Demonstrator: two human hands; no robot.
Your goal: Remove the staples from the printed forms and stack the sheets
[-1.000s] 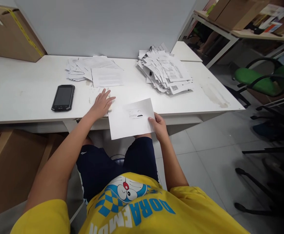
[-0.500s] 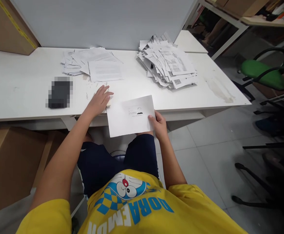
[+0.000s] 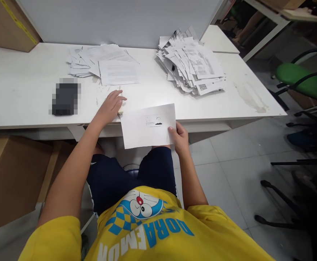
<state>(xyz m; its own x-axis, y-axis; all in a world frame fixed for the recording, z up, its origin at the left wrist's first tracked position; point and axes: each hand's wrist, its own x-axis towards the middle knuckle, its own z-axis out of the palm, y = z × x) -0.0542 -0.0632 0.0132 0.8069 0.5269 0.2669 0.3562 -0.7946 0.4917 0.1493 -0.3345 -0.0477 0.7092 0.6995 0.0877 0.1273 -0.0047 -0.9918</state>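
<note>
A sheet of paper [image 3: 136, 130] with small print and a dark mark hangs over the table's front edge, tilted toward me. My right hand [image 3: 180, 137] pinches its right side, thumb on top. At the sheet's upper left, my left hand [image 3: 111, 107] is over the table edge with its fingers stretched out and apart. A small pale object [image 3: 120, 113] shows beside that hand, mostly hidden by it; I cannot make out its kind.
On the white table [image 3: 144, 96] lie a smaller paper pile [image 3: 117, 72] and a taller, messy paper stack [image 3: 193, 65]. A blurred dark object [image 3: 66, 98] is at left. Cardboard boxes [image 3: 17, 174] stand below left, and a green chair [image 3: 299, 78] at right.
The view has shifted slightly. The sheet appears a little higher and farther right with my right hand. My left hand keeps nearly the same pose.
</note>
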